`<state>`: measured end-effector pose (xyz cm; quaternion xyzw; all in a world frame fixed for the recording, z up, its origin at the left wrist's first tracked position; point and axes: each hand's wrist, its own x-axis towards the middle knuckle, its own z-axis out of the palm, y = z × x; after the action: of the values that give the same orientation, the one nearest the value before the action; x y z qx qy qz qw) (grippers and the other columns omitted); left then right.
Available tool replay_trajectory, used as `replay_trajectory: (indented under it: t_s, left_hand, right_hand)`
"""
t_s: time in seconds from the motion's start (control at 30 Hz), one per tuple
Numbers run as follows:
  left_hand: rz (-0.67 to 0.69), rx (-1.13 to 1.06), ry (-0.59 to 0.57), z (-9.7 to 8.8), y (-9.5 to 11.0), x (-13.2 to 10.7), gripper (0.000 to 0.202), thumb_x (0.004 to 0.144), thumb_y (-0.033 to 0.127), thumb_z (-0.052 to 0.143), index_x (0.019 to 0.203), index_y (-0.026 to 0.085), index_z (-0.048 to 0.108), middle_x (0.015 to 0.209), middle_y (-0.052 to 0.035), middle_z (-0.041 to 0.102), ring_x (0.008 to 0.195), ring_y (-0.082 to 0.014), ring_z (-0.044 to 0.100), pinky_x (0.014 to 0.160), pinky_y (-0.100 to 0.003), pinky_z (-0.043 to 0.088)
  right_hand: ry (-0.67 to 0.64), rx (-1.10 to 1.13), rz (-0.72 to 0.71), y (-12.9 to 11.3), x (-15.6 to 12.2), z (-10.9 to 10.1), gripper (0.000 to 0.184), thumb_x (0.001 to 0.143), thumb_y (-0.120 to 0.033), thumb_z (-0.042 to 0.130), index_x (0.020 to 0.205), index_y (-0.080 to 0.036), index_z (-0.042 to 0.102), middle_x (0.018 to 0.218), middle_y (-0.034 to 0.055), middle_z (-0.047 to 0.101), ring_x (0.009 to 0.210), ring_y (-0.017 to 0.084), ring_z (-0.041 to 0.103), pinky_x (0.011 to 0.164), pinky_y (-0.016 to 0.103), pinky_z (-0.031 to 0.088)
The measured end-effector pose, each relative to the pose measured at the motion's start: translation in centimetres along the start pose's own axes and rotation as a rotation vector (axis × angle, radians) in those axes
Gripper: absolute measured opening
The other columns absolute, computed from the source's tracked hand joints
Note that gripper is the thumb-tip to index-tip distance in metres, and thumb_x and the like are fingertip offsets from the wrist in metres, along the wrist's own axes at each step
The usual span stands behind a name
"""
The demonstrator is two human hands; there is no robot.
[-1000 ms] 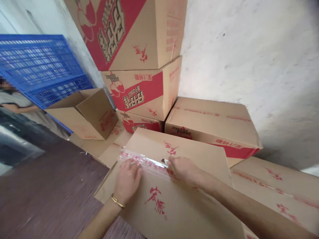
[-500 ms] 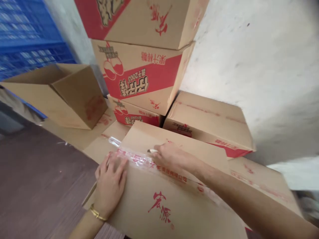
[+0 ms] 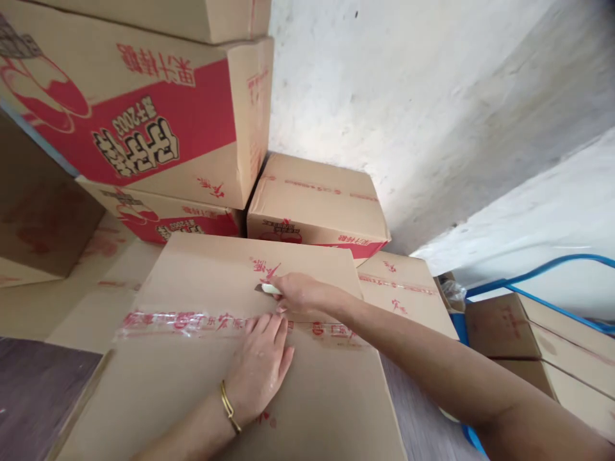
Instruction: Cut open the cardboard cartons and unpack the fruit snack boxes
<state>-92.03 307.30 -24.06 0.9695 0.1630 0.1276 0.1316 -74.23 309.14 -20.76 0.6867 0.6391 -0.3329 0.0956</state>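
A large cardboard box lies in front of me with its top flaps closed. Clear packing tape with red print runs along its seam. My right hand is closed around a small knife with a pale handle and a dark blade tip, just above the far flap near the red lettering. Flat on the box top, my left hand rests with fingers stretched out over the tape, its fingertips close to my right hand. A gold bracelet circles the left wrist.
Stacked red-and-tan cartons rise at the back left. A taped carton stands by the white wall. Another box is behind my right arm. At far left is an open box; at right, a blue metal frame with cartons.
My view has swung to the right, bringing the blue frame into sight. My left hand has moved right along the tape, nearer my right hand, which has lifted the knife off the seam onto the far flap.
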Motion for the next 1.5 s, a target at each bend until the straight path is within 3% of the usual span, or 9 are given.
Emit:
replay_trajectory:
  t_s: [0.37,0.47,0.57,0.73,0.9,1.17,1.3,1.4,1.5]
  left_hand:
    - [-0.198,-0.039,-0.194,-1.7,0.3,4.3,0.025,0.089,0.033,0.047,0.088,0.014,0.064,0.086,-0.0118,0.061,0.081,-0.0264,0.056,0.075,-0.042,0.044]
    - [-0.201,-0.039,-0.215,-2.3,0.3,4.9,0.026,0.09,0.032,0.047,0.079,0.016,0.065,0.08,-0.009,0.062,0.076,-0.024,0.056,0.073,-0.039,0.043]
    - [-0.226,-0.02,-0.259,-2.8,0.4,5.5,0.033,0.092,0.034,0.043,0.072,0.017,0.064,0.073,-0.0071,0.06,0.072,-0.0225,0.057,0.072,-0.037,0.042]
    - [-0.257,0.067,-0.308,-2.8,0.8,6.6,0.038,0.093,0.03,0.037,0.071,0.017,0.066,0.073,-0.0085,0.063,0.078,-0.0249,0.061,0.075,-0.038,0.042]
    - [-0.264,0.123,-0.297,-2.4,1.2,7.1,0.036,0.089,0.02,0.034,0.074,0.016,0.066,0.078,-0.009,0.066,0.081,-0.025,0.062,0.077,-0.039,0.042]
    - [-0.297,0.142,-0.321,-2.8,1.2,6.6,0.035,0.088,0.018,0.032,0.076,0.016,0.065,0.082,-0.0077,0.067,0.085,-0.0229,0.061,0.08,-0.036,0.04]
    - [-0.291,0.124,-0.326,-3.0,0.8,6.6,0.036,0.088,0.016,0.029,0.074,0.017,0.062,0.083,-0.0064,0.065,0.086,-0.0213,0.06,0.081,-0.035,0.039]
    - [-0.255,0.119,-0.318,-2.9,0.3,6.7,0.036,0.089,0.017,0.028,0.072,0.018,0.06,0.08,-0.0058,0.063,0.084,-0.0211,0.058,0.079,-0.035,0.038]
    - [-0.228,0.103,-0.338,-2.8,-0.2,7.0,0.033,0.088,0.019,0.03,0.072,0.018,0.059,0.08,-0.0056,0.062,0.083,-0.0213,0.058,0.079,-0.034,0.038]
  right_hand:
    - [-0.065,0.252,-0.08,1.2,0.5,-0.9,0.02,0.07,-0.015,0.06,0.09,-0.019,0.059,0.058,-0.0045,0.055,0.053,0.013,0.054,0.051,0.023,0.037]
    - [-0.086,0.537,-0.19,2.8,0.0,-1.9,0.019,0.08,-0.022,0.058,0.099,-0.019,0.055,0.056,-0.0073,0.05,0.05,0.011,0.052,0.052,0.021,0.04]
    - [0.08,0.611,-0.137,5.4,-2.2,-2.3,0.021,0.095,-0.035,0.042,0.104,-0.018,0.05,0.057,-0.0071,0.048,0.051,0.01,0.049,0.056,0.022,0.04]
    - [0.502,0.276,0.107,6.8,-7.8,1.8,0.016,0.098,-0.027,0.039,0.095,-0.018,0.052,0.081,0.0019,0.06,0.07,0.015,0.053,0.065,0.026,0.038]
    - [0.534,0.157,0.071,4.6,-10.0,6.3,0.017,0.096,-0.02,0.043,0.095,-0.017,0.059,0.099,0.0078,0.063,0.097,0.02,0.052,0.08,0.029,0.041]
    - [0.549,0.201,0.201,1.0,-10.1,5.9,0.015,0.094,-0.021,0.049,0.092,-0.018,0.064,0.097,0.0062,0.065,0.087,0.017,0.06,0.069,0.026,0.04]
    - [0.761,0.359,0.331,2.6,-10.9,7.3,0.02,0.095,-0.021,0.044,0.09,-0.018,0.063,0.087,0.0051,0.067,0.074,0.016,0.06,0.064,0.025,0.039]
    - [0.996,0.383,0.579,5.0,-12.7,9.9,0.027,0.097,-0.026,0.039,0.089,-0.016,0.063,0.081,0.0074,0.066,0.071,0.018,0.059,0.063,0.026,0.04]
    - [0.943,0.363,0.679,5.3,-14.5,12.1,0.026,0.094,-0.024,0.041,0.088,-0.016,0.065,0.082,0.009,0.066,0.075,0.019,0.061,0.066,0.027,0.041]
